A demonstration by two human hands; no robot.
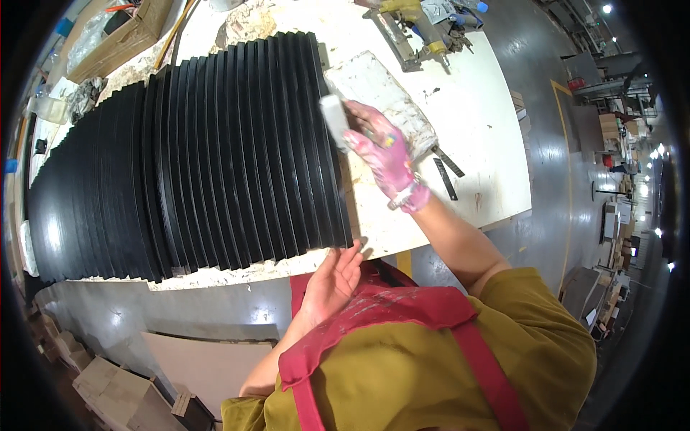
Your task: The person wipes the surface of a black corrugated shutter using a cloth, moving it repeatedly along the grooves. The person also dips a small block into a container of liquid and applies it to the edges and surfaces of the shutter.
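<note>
Long black strips (pixel 237 151) stand packed side by side across the worktable, forming a ribbed stack. My right hand (pixel 382 149), in a stained pink glove with a watch at the wrist, grips a pale rectangular block (pixel 333 123). The block is slightly blurred and sits at the right edge of the outermost strip; whether it touches is hard to tell. My left hand (pixel 333 281) is bare, palm up with fingers stretched out, its fingertips by the near right corner of the stack. Beneath and beyond the glove lies a paint-smeared white slab (pixel 388 93).
Two dark flat strips (pixel 446 178) lie right of the slab on the white table (pixel 489 136). Nail guns (pixel 417 32) rest at the far right. A cardboard box (pixel 118 43) stands far left. Boxes and a brown board (pixel 208 366) are on the floor below.
</note>
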